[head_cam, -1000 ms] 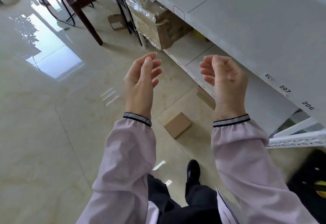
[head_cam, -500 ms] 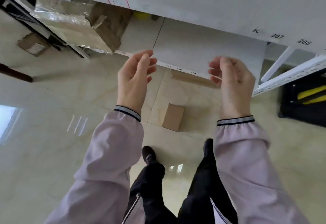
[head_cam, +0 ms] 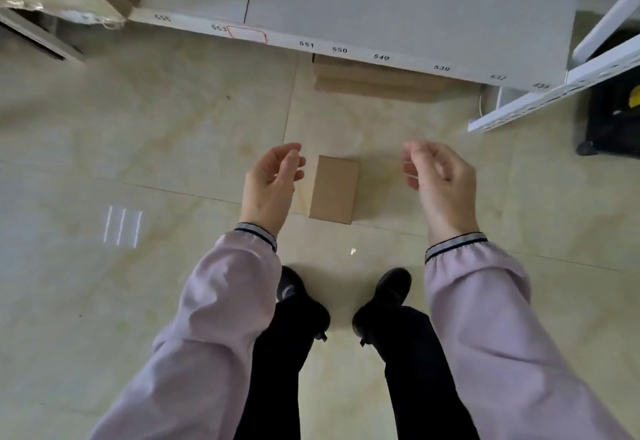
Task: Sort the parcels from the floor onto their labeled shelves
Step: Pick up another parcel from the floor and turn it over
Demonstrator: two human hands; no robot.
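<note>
Small plain brown cardboard parcel (head_cam: 333, 189) sitting on the glossy beige tiled floor (head_cam: 173, 134), right between both sets of fingers. Left hand (head_cam: 268, 186) just beside its left edge, right hand (head_cam: 438, 186) further off. Fingers loosely curled, spread wide, holding nothing. White numbered shelf edge (head_cam: 346, 45) beyond the fingertips, black shoes (head_cam: 389, 289) below.

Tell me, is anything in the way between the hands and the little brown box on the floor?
Nothing visible is. The small box sits alone on the bare floor tiles, with the left hand and right hand open on either side of it, not touching it. The shoes stand nearer the person, out of the way.
</note>
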